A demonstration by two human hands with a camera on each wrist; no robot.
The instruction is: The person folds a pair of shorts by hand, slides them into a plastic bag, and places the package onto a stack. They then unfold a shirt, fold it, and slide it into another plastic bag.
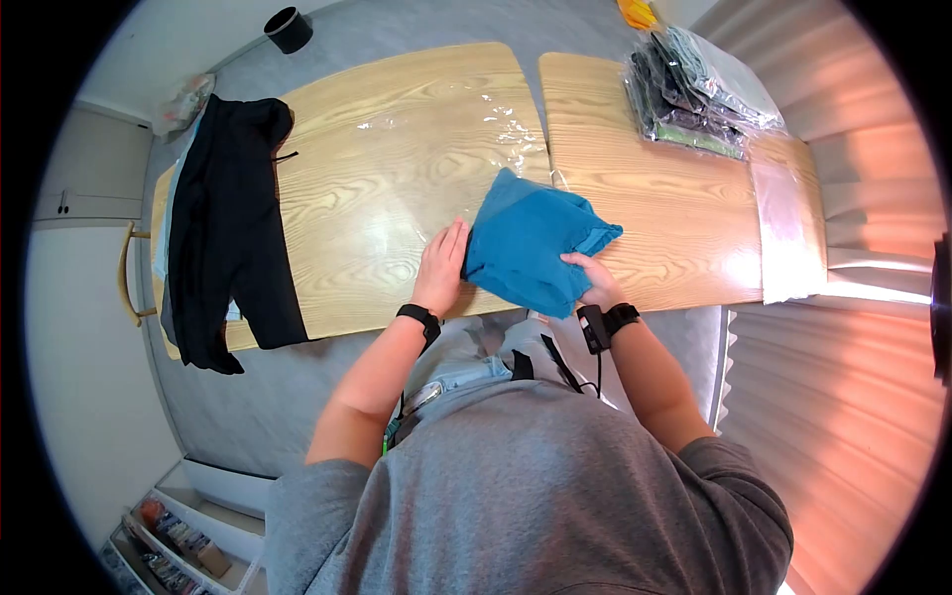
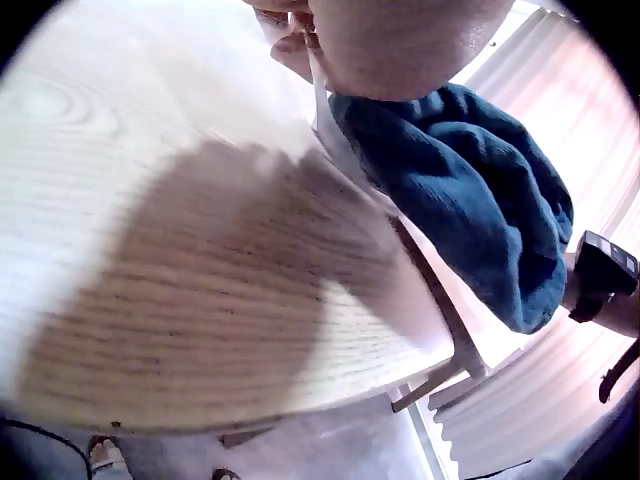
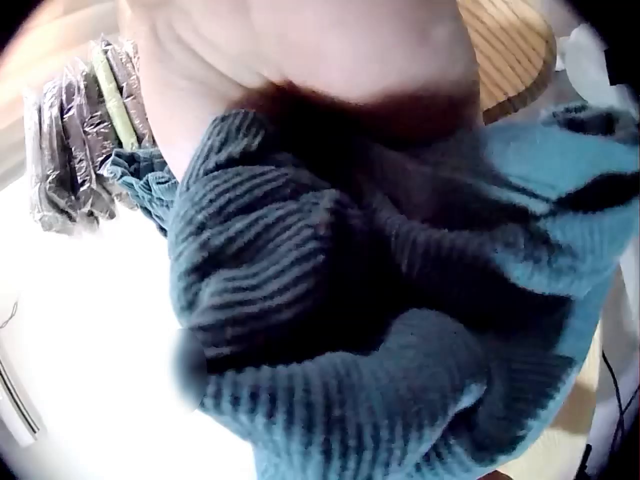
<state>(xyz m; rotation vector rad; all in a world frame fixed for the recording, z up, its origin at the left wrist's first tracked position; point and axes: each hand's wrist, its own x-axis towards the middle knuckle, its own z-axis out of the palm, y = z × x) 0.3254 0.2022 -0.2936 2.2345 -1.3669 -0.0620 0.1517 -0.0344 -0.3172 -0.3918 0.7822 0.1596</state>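
A teal garment (image 1: 535, 238), bundled into a rough square, lies at the near edge of the wooden table. Ribbed fabric shows on it in the right wrist view, with deep folds around the garment (image 3: 370, 400). My left hand (image 1: 442, 266) lies along its left side, fingers extended and touching that edge. At the lower right corner my right hand (image 1: 595, 283) grips the cloth, thumb on top and the other fingers hidden underneath. In the left wrist view the garment (image 2: 470, 190) hangs in loose folds beyond my left hand (image 2: 400, 40).
Black trousers (image 1: 223, 218) are spread over the table's left end. A clear plastic sheet or bag (image 1: 506, 129) lies behind the garment. Clothes in clear bags (image 1: 694, 94) are stacked at the back right, with another plastic bag (image 1: 783, 228) nearer. A gap separates the two tabletops.
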